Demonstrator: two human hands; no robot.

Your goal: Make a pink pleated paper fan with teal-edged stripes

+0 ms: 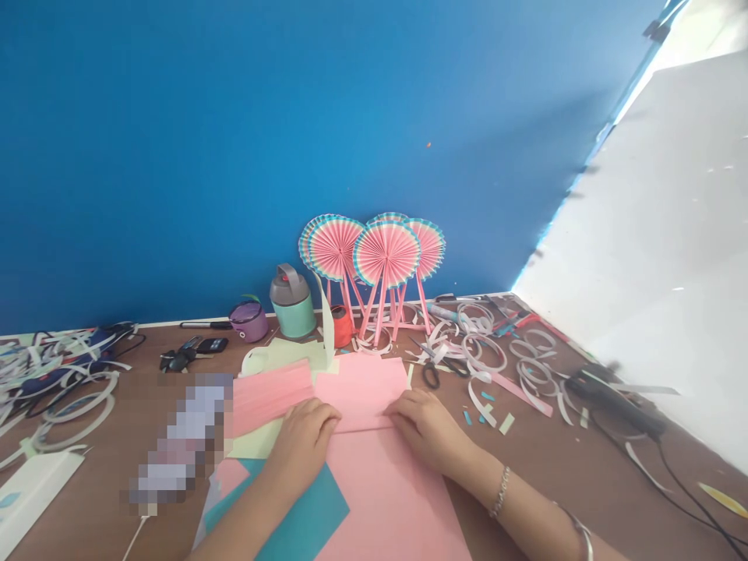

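A sheet of pink paper (389, 483) lies in front of me, with a crosswise fold or edge running between my hands. My left hand (307, 428) is closed at the left end of that fold, fingers pressed together on the paper. At the right end, my right hand (429, 428) grips the same paper with bent fingers. Beside my left hand rests a creased pink sheet (272, 393), over pale green paper (257, 442). A blue-green sheet (309, 514) sits under my left forearm. Behind the paper are scissors (432, 375) with black handles.
Several pink pleated paper fans (386, 253) on sticks lean against the blue wall (234, 156). Left of them stand a mint-green container (294, 315) and a purple cup (248, 321). Curled paper strips (485, 351) and a black glue gun (616, 399) lie on the right. Keys (178, 358) lie left.
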